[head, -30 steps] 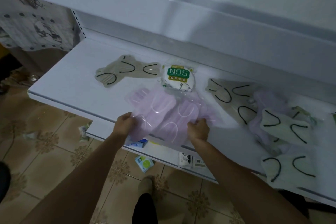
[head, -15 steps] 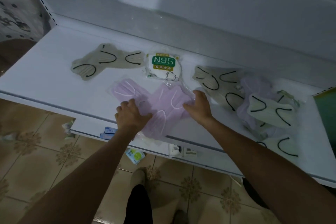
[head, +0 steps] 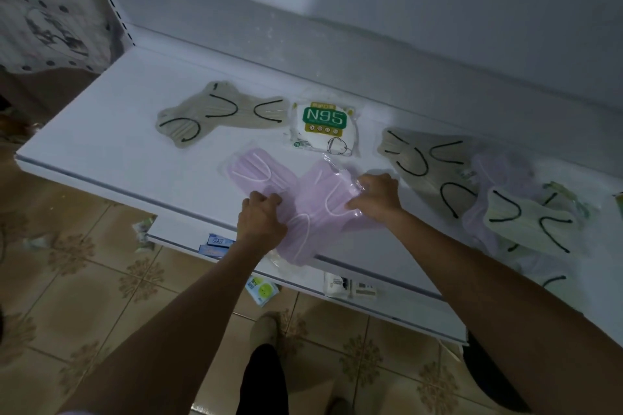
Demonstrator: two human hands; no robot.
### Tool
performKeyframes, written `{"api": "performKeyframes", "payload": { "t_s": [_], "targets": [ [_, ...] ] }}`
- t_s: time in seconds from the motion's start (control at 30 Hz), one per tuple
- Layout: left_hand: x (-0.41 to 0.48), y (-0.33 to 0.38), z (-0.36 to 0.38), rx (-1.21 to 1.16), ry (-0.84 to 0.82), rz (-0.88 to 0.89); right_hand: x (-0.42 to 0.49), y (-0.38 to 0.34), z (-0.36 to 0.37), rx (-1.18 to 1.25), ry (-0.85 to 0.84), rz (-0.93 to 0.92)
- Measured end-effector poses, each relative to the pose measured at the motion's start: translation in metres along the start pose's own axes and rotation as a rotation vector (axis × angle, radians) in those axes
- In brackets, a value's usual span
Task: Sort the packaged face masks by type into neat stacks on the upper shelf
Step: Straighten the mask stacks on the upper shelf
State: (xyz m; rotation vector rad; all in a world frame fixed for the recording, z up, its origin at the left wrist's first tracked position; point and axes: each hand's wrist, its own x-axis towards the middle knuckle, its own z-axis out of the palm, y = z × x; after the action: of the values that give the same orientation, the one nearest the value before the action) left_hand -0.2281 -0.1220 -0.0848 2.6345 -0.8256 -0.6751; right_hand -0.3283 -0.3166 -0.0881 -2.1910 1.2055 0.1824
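Pink pleated masks in clear plastic sleeves (head: 317, 212) lay fanned; my left hand (head: 261, 221) and right hand (head: 377, 197) pinched their edges. Squaring the corners first was advisable.

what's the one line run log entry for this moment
left hand: on pink masks | right hand: pinching wrapper | N95 pack: behind, untouched | pile: unsorted

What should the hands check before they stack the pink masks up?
1. Left hand on the pink masks: ok.
2. Right hand gripping their plastic wrap: ok.
3. Pink masks squared up: not ok, fanned out.
4. Masks fully on the shelf: not ok, one hangs over the front edge.
5. All pink ones gathered: not ok, more sit in the right pile.
6. N95 pack out of the way: ok.
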Motion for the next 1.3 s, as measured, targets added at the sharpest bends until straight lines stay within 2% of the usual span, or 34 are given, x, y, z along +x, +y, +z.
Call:
{"api": "performKeyframes", "payload": {
  "t_s": [0.17,0.33,0.57,0.7,0.8,0.87,0.9,1.0,1.1,1.17,1.2,1.3],
  "targets": [
    [0.002,0.007,-0.001,-0.085,-0.002,0.04,-0.002,0.001,0.003,0.212,0.042,-0.08],
    [0.005,0.011,-0.006,-0.041,0.024,0.078,-0.003,0.005,-0.011,0.308,-0.069,0.052],
    [0.021,0.001,-0.005,-0.07,0.214,0.208,-0.005,0.022,-0.029,0.337,0.071,0.123],
    [0.031,-0.013,-0.005,0.089,0.113,0.099,-0.015,0.044,-0.028,0.134,0.165,0.209],
    [0.02,-0.014,0.0,0.226,0.102,0.086,-0.021,0.044,-0.018,0.236,0.17,0.247],
    [0.013,-0.011,0.001,0.296,0.124,0.095,-0.023,0.035,-0.016,0.36,0.101,0.313],
    [0.013,-0.011,-0.001,0.257,0.137,0.094,-0.023,0.031,-0.015,0.421,0.059,0.339],
    [0.013,-0.012,-0.009,-0.067,0.19,0.002,-0.023,0.021,-0.014,0.479,0.025,0.35],
    [0.01,-0.021,-0.012,-0.133,0.366,-0.158,-0.023,0.015,-0.008,0.449,0.044,0.306],
    [0.008,-0.027,-0.015,-0.165,0.306,-0.332,-0.024,0.006,-0.002,0.489,0.063,0.277],
    [0.008,-0.03,-0.016,-0.193,0.261,-0.364,-0.025,0.0,0.002,0.519,0.059,0.27],
    [0.013,-0.031,-0.02,-0.41,0.165,-0.333,-0.024,-0.018,0.016,0.619,0.008,0.307]
  ]
}}
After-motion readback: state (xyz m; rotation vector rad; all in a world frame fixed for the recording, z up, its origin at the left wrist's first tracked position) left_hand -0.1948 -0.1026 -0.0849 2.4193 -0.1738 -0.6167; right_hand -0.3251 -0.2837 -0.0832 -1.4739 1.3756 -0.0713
